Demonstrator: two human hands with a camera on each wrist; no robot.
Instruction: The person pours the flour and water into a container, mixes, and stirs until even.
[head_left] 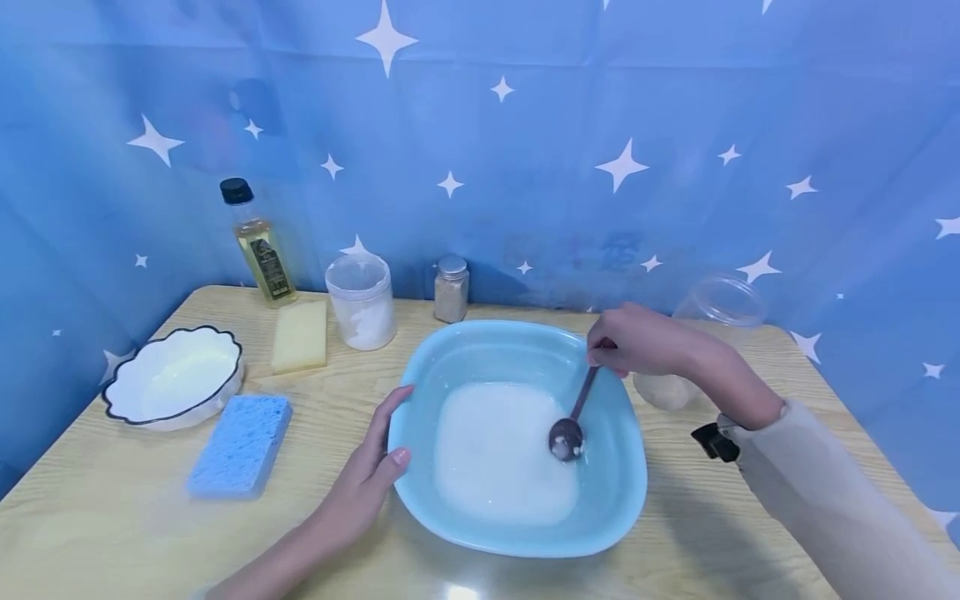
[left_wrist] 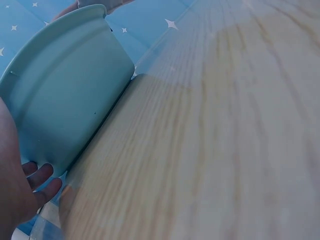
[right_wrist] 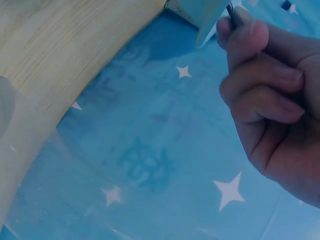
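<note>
A light blue plastic basin (head_left: pixel 517 543) holds a milky white liquid (head_left: pixel 498 458). At its left side my left hand (head_left: pixel 367 467) holds the basin, thumb at the rim and fingers along the outer wall. In the left wrist view those fingers (left_wrist: pixel 42 177) lie against the lower part of the wall. My right hand (head_left: pixel 637 342) reaches over the far right rim and pinches the handle end of a dark spoon (head_left: pixel 566 439). The spoon slants down, its bowl at the liquid's right side with white bits in it. Curled fingers (right_wrist: pixel 260 75) show in the right wrist view.
Left on the wooden table stand a scalloped white bowl (head_left: pixel 217 396), a blue sponge (head_left: pixel 240 446) and a yellow sponge (head_left: pixel 300 336). Behind are an oil bottle (head_left: pixel 262 250), a tub of white powder (head_left: pixel 363 308) and a small shaker jar (head_left: pixel 452 292). A clear jar (head_left: pixel 663 390) is partly hidden behind my right arm.
</note>
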